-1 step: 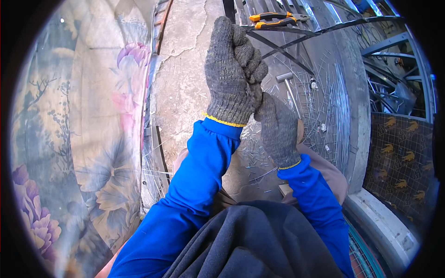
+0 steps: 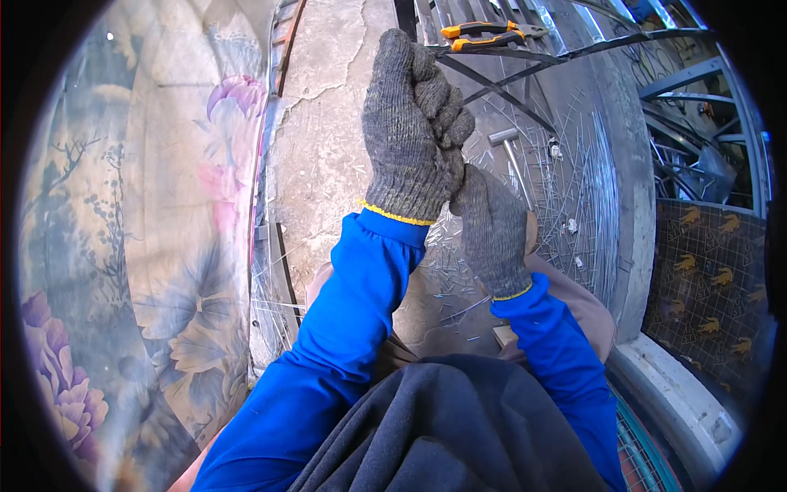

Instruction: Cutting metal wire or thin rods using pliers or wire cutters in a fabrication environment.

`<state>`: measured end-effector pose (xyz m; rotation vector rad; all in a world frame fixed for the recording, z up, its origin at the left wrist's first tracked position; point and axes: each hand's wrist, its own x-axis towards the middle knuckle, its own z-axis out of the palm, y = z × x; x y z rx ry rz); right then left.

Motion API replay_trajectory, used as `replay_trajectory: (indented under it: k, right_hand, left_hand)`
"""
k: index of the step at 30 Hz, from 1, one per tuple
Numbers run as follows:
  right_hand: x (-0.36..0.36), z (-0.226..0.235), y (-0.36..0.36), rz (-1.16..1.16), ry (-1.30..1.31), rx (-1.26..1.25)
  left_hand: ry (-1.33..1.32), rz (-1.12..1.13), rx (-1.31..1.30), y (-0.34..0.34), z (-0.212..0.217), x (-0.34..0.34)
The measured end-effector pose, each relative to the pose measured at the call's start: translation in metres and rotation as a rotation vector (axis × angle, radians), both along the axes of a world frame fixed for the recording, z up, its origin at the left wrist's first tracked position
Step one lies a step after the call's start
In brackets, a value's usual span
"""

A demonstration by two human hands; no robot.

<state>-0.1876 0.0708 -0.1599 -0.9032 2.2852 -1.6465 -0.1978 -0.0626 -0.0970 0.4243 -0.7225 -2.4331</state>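
Cracked grey concrete floor [image 2: 328,156], strewn with short cut steel wire pieces [image 2: 447,283], lies below both grey knit-gloved hands. Left hand [image 2: 410,123] fisted, right hand [image 2: 492,230] closed just beneath, touching; keep both grips firm and aligned. Whatever they pinch, probably thin wire, is hidden inside the gloves.

The left hand [image 2: 410,123] and right hand [image 2: 490,225], both gloved and pressed together, hang above a cracked concrete floor [image 2: 328,156] that lies bare to their left, giving open passage there up to the flowered panel [image 2: 164,246] that walls off that side. To their right the ground is littered with short cut wires [image 2: 566,176], with a hammer [image 2: 510,152] just beside the hands, so a reach there meets clutter. Ahead, dark metal bars [image 2: 525,61] cross the way with orange-handled pliers [image 2: 484,34] resting on them, and a concrete ledge [image 2: 635,205] closes the far right.
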Motion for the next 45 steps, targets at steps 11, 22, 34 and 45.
replay_trajectory:
  k: [11, 22, 34, 45]
  right_hand:
    - [0.006, -0.002, -0.002, -0.012, -0.103, -0.089]
    - [0.010, 0.004, -0.004, -0.028, -0.110, -0.125]
    - [-0.010, 0.003, -0.004, 0.245, -0.047, 0.060]
    - [0.005, 0.007, -0.001, 0.015, -0.216, -0.057]
  left_hand:
    - [0.016, -0.016, 0.062, -0.003, 0.002, 0.006]
    - [0.059, -0.037, 0.081, -0.008, 0.000, 0.010]
    - [0.242, -0.058, 0.109, -0.045, -0.013, 0.011]
    - [0.303, -0.166, 0.231, -0.040, -0.017, 0.008]
